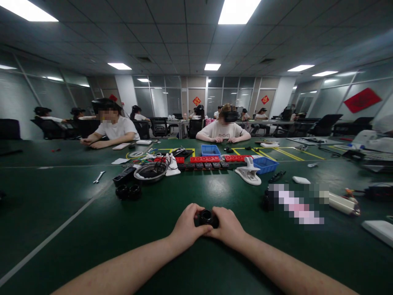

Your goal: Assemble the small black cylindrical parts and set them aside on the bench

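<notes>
Between my two hands is a small black round part point(207, 217) with a ring-shaped opening on top; its exact kind I cannot make out. My left hand point(190, 225) grips it from the left, its thumb across the near side. From the right, my right hand point(226, 223) closes on the same part, with the thumbs close together. The fingers hide much of its sides. Both forearms rest low over the green table point(172, 262).
To the left lie a pair of black round parts point(128, 191), a wrench point(99, 177) and a metal bowl point(150, 172). Ahead are red strips point(205, 159), a white clip-on base point(248, 172) and a blue bin point(265, 164). A pale cylinder point(342, 203) lies right. Two people sit opposite.
</notes>
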The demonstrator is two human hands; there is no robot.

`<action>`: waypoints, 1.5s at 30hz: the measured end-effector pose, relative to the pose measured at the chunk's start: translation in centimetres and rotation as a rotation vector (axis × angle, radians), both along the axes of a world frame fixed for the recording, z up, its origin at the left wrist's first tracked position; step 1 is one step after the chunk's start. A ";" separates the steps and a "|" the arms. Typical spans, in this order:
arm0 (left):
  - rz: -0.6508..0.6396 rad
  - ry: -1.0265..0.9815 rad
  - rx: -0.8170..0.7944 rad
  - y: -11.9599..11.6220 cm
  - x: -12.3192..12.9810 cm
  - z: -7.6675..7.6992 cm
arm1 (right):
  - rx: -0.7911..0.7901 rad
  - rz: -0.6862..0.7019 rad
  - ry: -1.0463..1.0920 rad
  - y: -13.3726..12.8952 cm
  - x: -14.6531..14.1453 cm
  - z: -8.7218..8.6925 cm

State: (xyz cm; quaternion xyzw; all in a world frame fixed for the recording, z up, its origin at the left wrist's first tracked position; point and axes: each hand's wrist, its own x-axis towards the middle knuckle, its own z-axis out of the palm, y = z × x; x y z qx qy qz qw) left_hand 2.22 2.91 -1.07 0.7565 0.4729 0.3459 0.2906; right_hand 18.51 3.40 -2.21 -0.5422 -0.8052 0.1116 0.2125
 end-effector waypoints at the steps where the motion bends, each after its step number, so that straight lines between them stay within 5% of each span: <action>1: -0.032 -0.004 -0.002 0.2 -0.1 0.0 | -0.010 0.044 0.020 0.1 0.2 0.1; 6: -0.184 -0.020 -0.021 0.7 -0.6 0.2 | -0.147 0.350 0.169 0.8 2.0 1.2; 11: -0.232 -0.035 -0.017 0.8 -0.7 0.2 | -0.274 0.441 0.151 1.1 2.7 2.1; 28: -0.197 0.004 -0.022 0.8 -0.7 0.2 | -0.357 0.447 0.300 1.3 2.6 1.9; 32: -0.125 0.000 -0.024 0.4 -0.4 0.2 | -0.376 0.295 0.332 1.2 2.0 1.0; 39: 0.020 0.041 -0.005 0.1 0.1 0.0 | -0.066 0.000 0.074 0.4 0.2 -0.4; 45: -0.126 -0.009 -0.021 0.5 -0.3 0.1 | -0.087 0.170 0.156 0.1 0.9 0.7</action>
